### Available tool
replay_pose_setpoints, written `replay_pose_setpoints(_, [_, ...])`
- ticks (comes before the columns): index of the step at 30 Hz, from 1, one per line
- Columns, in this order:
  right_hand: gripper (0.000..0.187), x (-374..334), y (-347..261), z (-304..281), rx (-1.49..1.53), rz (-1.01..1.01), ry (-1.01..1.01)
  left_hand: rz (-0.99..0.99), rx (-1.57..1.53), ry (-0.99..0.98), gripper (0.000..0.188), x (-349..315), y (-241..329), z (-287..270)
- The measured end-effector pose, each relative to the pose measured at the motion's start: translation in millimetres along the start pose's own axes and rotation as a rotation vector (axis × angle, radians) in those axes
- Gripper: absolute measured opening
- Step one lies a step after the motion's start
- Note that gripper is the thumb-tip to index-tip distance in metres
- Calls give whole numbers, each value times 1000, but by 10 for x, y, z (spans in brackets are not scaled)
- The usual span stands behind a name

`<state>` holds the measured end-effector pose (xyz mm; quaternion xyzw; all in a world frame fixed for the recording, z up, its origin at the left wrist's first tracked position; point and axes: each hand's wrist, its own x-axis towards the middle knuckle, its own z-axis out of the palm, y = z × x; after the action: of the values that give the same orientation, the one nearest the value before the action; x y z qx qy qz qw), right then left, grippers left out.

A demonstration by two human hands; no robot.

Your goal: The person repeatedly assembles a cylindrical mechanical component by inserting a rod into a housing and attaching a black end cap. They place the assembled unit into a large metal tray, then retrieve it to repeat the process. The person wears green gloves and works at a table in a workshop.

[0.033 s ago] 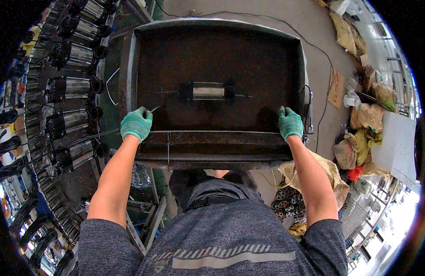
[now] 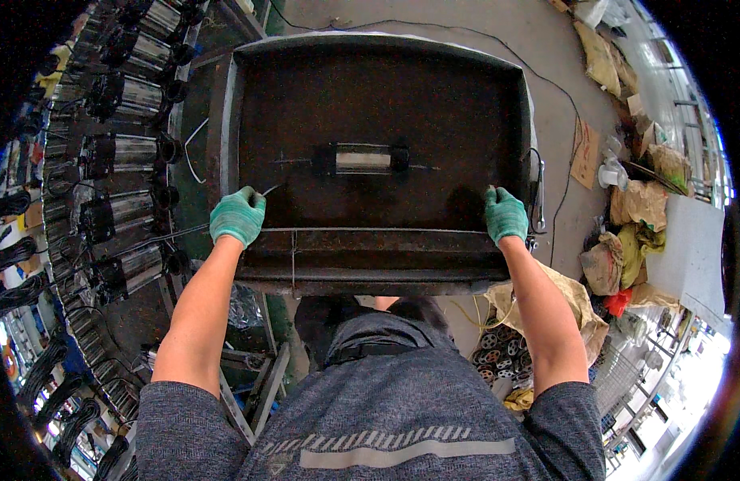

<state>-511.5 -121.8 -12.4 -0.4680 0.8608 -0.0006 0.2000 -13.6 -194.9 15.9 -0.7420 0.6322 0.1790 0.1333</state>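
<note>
A dark metal tray (image 2: 370, 96) with raised walls lies before me. In its middle rests a cylindrical motor-like part (image 2: 363, 159) with a silvery body, black ends and a thin shaft or wire reaching out at each side. My left hand (image 2: 238, 217), in a green glove, is closed around a black cable (image 2: 195, 230) at the tray's left wall; a pale tip sticks out past the fingers. My right hand (image 2: 506, 216), gloved alike, is closed by the right wall; whatever its fingers hold is hidden. Both hands are apart from the cylinder.
Along the left, several similar cylinders (image 2: 133, 156) stand in a rack, with coiled black cables (image 2: 81, 421) beyond. A wrench (image 2: 541, 192) hangs at the tray's right side. Sacks (image 2: 602, 263) and cardboard (image 2: 586, 156) lie on the right; a bag of small wheel-like parts (image 2: 498, 353) sits below.
</note>
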Motion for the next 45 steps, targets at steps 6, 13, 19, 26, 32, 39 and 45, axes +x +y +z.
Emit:
replay_pose_setpoints(6, [45, -1, -7, -21, -11, 7, -24, -3, -17, -9, 34, -13, 24, -39])
replay_pose_setpoints(13, [44, 1, -9, -18, -18, 1, -23, 1, -10, 7, 33, -11, 16, -24])
replay_pose_setpoints(19, [47, 0, -3, -15, -27, -8, -18, 0, -16, -6, 33, 2, 2, -15])
replay_pose_setpoints(26, [48, 18, 11, -9, -31, 13, -36, -6, -10, -19, 33, -12, 36, -51])
replay_pose_setpoints(32, [46, 3, 4, -2, -11, 7, -15, -4, -14, 10, 33, -9, 8, -9])
replay_pose_setpoints(39, [45, -13, -8, -21, -1, -5, 3, -6, 3, -17, 34, -18, 31, -52])
replay_pose_setpoints(45, [47, -5, -2, -15, -10, 5, -17, -2, 1, -2, 34, -9, 5, -13])
